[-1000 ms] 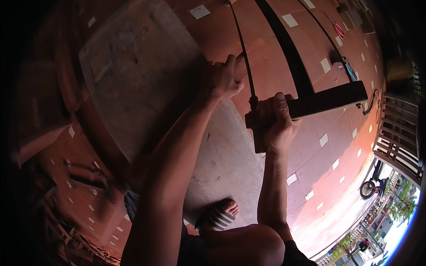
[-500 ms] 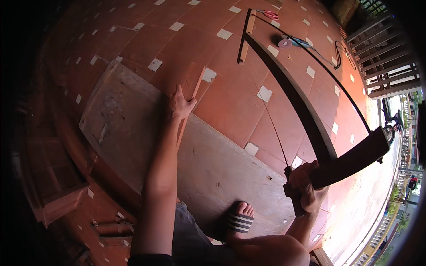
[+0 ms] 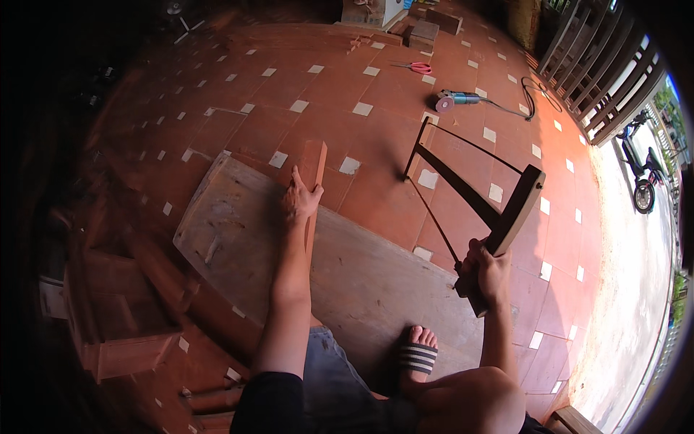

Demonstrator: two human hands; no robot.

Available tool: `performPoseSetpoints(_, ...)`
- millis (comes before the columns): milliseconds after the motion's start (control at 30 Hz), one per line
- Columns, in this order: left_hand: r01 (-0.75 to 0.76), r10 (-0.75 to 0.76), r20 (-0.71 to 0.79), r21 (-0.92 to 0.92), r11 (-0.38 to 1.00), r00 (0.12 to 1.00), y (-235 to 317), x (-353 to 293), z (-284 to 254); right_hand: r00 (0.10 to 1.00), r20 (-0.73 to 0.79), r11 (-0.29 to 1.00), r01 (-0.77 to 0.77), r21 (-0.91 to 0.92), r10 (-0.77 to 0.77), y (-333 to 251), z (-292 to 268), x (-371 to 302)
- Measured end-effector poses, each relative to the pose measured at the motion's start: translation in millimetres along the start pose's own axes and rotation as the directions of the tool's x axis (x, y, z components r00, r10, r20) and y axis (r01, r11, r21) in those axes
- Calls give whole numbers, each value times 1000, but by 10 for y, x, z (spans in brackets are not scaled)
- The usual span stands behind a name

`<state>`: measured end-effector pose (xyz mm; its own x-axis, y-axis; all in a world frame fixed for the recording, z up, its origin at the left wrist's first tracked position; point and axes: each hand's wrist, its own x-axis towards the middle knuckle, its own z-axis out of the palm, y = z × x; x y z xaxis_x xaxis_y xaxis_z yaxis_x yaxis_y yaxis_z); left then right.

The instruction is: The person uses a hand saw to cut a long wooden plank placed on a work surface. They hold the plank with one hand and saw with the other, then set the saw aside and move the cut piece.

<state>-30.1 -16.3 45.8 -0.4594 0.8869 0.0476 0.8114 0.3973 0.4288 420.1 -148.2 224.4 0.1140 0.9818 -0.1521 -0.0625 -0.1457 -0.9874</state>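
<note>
My left hand (image 3: 301, 197) is closed over a reddish wooden piece (image 3: 312, 160), its fingers and thumb lying along the top and side. That piece lies across a worn, greyish wooden board (image 3: 383, 267) and sticks out past its far edge. In my right hand (image 3: 489, 273) is a wooden frame saw (image 3: 517, 210), gripped near one end of its blade. The saw points forward and left over the tiled floor, its thin blade apart from the wooden piece. My sandalled foot (image 3: 418, 354) rests on the board.
An angle grinder (image 3: 454, 100) with a cord and pink-handled scissors (image 3: 419, 68) lie on the tiles ahead. Reddish wooden furniture parts (image 3: 134, 347) stand at the left. A slatted wooden gate (image 3: 600, 65) is at the right, with a motorbike (image 3: 642, 170) outside.
The saw has swung lower and farther from my head, its far end dropping toward the floor. My view has tilted up. My left hand stays on the wooden piece.
</note>
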Motion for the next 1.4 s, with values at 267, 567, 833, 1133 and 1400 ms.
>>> performPoseSetpoints(267,-337,337,-10,-54,940,942,-619,-628,-527,999,-29,996,-44,76,46,122,155,-125)
performPoseSetpoints(567,160,-159,21,-210,965,987,-2524,-5091,-1285,997,-53,995,-50,88,55,55,203,-178)
performPoseSetpoints(833,396,-438,505,194,897,744,-2069,-6778,-1484,998,-48,998,-49,-48,46,-137,446,-104)
performPoseSetpoints(1133,458,-488,345,171,872,802,-1927,-6537,-1220,1000,7,959,10,-285,-9,-28,393,-148)
performPoseSetpoints(1400,451,-488,304,188,873,818,-2061,-6542,-1222,1000,24,955,-9,-297,17,21,480,-135)
